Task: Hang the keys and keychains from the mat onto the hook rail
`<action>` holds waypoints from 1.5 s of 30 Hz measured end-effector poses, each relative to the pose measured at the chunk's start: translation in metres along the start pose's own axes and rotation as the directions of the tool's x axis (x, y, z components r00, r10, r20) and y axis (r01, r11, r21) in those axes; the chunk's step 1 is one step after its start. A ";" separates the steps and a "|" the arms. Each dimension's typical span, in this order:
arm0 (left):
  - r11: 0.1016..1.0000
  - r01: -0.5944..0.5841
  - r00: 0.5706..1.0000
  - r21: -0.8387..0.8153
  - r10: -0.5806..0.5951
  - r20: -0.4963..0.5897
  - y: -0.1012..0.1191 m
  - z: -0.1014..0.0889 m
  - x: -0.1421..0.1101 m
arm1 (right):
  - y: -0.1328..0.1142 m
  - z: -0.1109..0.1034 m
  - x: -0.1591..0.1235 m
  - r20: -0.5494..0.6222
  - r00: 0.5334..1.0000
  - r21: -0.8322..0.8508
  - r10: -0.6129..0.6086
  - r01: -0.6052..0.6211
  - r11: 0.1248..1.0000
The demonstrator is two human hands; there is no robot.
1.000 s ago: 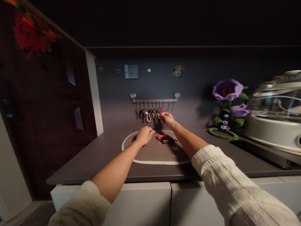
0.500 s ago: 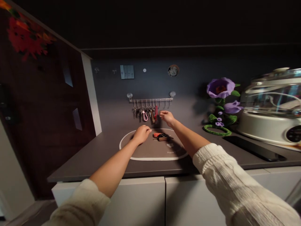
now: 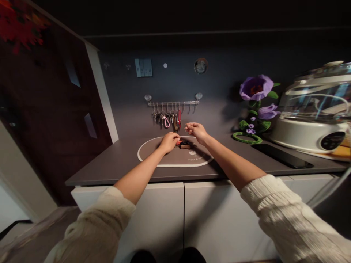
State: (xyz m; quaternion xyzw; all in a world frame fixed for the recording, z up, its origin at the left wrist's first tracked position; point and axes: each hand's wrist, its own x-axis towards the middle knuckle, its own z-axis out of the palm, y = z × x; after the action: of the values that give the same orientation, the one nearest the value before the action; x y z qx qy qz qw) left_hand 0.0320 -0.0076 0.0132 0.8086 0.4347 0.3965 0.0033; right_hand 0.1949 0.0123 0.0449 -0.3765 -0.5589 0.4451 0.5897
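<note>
1. Now, far left first: the left hand (image 3: 169, 141) is down on the oval mat (image 3: 148, 159), fingers curled, fingertips touching the red end of the key bunch (image 3: 184, 144); a closed pinch can't be made out.
2. That bunch lies on the mat, long axis left to right, just right of the left hand.
3. Right hand (image 3: 196, 130) hovers above it, loosely curled, holding nothing, just below the key rack (image 3: 172, 103).
4. Left hand is nearer.

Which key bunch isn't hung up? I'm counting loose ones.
The red-tagged key bunch on the oval mat, beside the left hand; the others hang from the wall rack.
</note>
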 end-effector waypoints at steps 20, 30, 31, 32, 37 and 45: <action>0.865 -0.289 0.947 0.410 0.194 0.258 0.022 0.007 0.003 | 0.036 -0.021 -0.017 -0.034 0.999 -0.305 0.013 -0.023 0.952; 0.942 -0.193 0.975 0.275 0.153 0.159 0.016 0.010 0.003 | 0.040 -0.019 -0.011 0.016 0.999 -0.341 -0.050 0.053 0.939; 0.947 -0.184 0.978 0.263 0.149 0.147 0.016 0.011 0.003 | 0.040 -0.019 -0.011 0.027 0.998 -0.344 -0.055 0.061 0.937; 0.949 -0.177 0.980 0.260 0.145 0.137 0.015 0.011 0.003 | 0.039 -0.019 -0.011 0.035 0.998 -0.345 -0.058 0.067 0.936; 0.951 -0.105 0.994 0.290 0.091 0.060 0.013 0.011 0.003 | 0.035 -0.017 -0.013 0.073 0.996 -0.306 -0.045 0.065 0.950; 0.997 0.083 0.992 -0.009 -0.083 -0.097 0.006 0.012 0.010 | 0.032 -0.014 -0.014 0.132 0.990 -0.231 -0.050 0.080 0.970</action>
State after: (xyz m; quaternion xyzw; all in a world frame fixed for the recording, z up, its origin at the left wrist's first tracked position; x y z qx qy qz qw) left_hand 0.0470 -0.0002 0.0132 0.7696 0.4665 0.4360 0.0007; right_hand 0.2058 0.0099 0.0086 -0.3966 -0.6558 0.3786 0.5189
